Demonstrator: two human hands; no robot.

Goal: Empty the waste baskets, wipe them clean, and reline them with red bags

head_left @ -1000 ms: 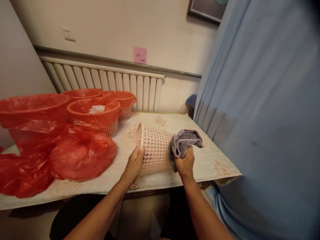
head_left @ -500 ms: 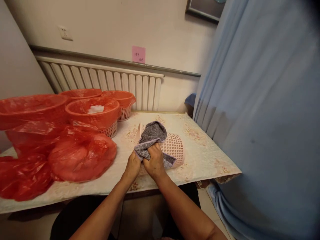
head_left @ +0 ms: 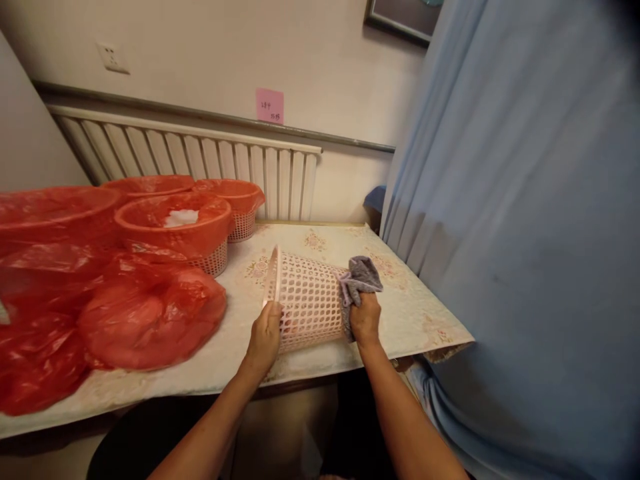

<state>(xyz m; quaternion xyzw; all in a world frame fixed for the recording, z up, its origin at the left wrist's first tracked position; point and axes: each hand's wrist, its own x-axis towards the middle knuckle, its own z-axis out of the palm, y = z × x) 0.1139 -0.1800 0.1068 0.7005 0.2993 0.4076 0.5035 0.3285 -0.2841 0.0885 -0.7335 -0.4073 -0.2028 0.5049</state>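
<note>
A pale pink perforated plastic wastebasket (head_left: 313, 300) lies on its side on the table, its mouth toward the left and its base toward the right. My left hand (head_left: 267, 337) is closed on the basket's rim, with the thumb on the outer side. In my right hand (head_left: 366, 320) is a bunched grey cloth (head_left: 363, 275) with a light purple edge, pressed against the basket's base. The cloth hides most of that base and part of my right fingers.
Several wastebaskets lined with red bags (head_left: 175, 230) stand on the left of the table, one with white paper inside. Loose red plastic bags (head_left: 155, 317) lie before them. The floral tablecloth (head_left: 420, 327) ends near a blue curtain (head_left: 510, 233). A radiator (head_left: 210, 157) runs behind.
My right hand has carried the grey cloth rightward from the basket's side to its base. My left hand now holds the rim, and more of the basket's side shows. The view has shifted slightly.
</note>
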